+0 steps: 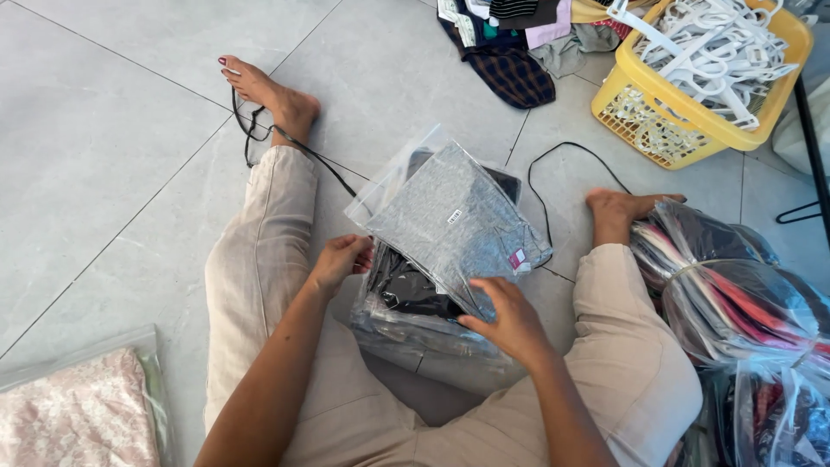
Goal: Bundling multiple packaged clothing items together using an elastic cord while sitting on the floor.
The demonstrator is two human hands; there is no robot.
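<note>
I sit on a tiled floor with my legs apart. Between them lies a stack of clear plastic bags [406, 324] with folded dark garments inside. On top rests a clear bag holding a folded grey garment [445, 220], tilted up toward its far left corner. My left hand [339, 259] grips the bag's near left edge. My right hand [507, 318] presses on its near right corner, fingers spread over the plastic.
A yellow basket [644, 117] full of white hangers stands at the far right. A pile of loose clothes [519, 43] lies beyond. Bundles of bagged garments [735, 311] sit beside my right leg. A bagged pink floral item [73, 411] lies near left. A black cable [553, 160] crosses the floor.
</note>
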